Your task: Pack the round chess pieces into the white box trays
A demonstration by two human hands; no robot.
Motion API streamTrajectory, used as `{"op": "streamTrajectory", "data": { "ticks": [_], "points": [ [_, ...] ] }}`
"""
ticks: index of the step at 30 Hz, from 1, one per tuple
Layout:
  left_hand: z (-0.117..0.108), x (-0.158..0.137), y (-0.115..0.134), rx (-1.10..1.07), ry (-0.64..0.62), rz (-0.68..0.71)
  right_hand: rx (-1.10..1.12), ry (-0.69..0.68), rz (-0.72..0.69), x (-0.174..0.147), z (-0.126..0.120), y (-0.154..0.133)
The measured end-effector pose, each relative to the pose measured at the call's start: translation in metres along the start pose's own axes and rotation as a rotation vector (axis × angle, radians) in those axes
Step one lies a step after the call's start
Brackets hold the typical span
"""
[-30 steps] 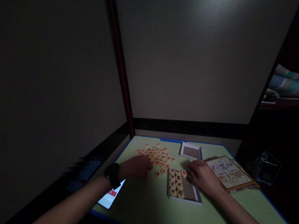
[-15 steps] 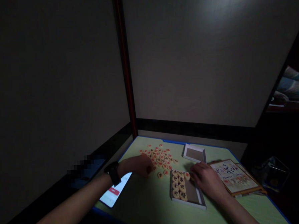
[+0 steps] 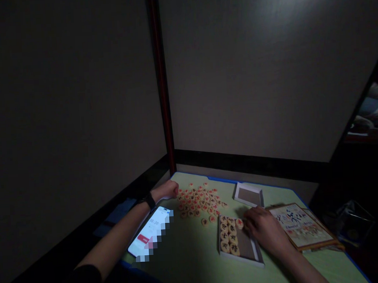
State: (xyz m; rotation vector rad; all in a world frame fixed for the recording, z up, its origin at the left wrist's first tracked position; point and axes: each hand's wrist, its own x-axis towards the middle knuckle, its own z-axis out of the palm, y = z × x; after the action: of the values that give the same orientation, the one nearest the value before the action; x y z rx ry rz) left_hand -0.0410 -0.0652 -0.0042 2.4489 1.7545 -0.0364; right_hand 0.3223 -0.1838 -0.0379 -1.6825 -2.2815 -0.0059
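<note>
Just left of the right fingers point(image 3: 249, 217), the shallow tray point(image 3: 245, 243) held two columns of black-marked pieces point(image 3: 233, 236) and one red piece point(image 3: 239, 223).
The right fingers bent over its edge, perhaps steadying it; the curled left fingers point(image 3: 174, 188) had moved to the loose pieces' point(image 3: 204, 208) far-left edge, exposing nearer ones. Whether either hand gripped a piece, I couldn't tell.

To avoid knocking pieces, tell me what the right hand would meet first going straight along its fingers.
Probably the red-marked piece in the box, just ahead of the right hand; depth is unclear, so they may touch.
</note>
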Motion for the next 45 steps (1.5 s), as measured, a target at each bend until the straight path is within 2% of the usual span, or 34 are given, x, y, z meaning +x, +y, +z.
{"op": "streamTrajectory", "data": {
  "ticks": [4,8,11,18,23,28,34,45],
  "points": [
    [0.000,0.004,-0.009,-0.067,-0.024,0.012,-0.013,-0.010,-0.007,0.000,0.001,0.001],
    [-0.002,0.010,-0.016,-0.074,0.026,0.004,-0.017,0.002,-0.011,0.000,0.005,0.004],
    [0.001,0.017,-0.014,-0.064,0.052,0.024,-0.023,-0.003,-0.004,0.000,0.005,0.005],
    [0.013,0.033,-0.007,-0.059,0.015,0.057,-0.025,-0.009,0.002,0.000,0.002,0.003],
    [0.009,0.044,-0.008,-0.068,0.006,0.058,-0.021,-0.006,0.005,0.000,0.002,0.004],
    [0.003,0.061,0.009,-0.063,0.058,0.067,-0.010,-0.022,0.037,0.000,0.002,0.005],
    [0.009,0.076,0.036,-0.057,0.068,0.100,-0.014,-0.004,0.039,0.000,0.003,0.007],
    [0.004,0.071,0.036,0.002,0.026,0.069,-0.001,0.002,0.031,0.000,0.003,0.006]
  ]
}}
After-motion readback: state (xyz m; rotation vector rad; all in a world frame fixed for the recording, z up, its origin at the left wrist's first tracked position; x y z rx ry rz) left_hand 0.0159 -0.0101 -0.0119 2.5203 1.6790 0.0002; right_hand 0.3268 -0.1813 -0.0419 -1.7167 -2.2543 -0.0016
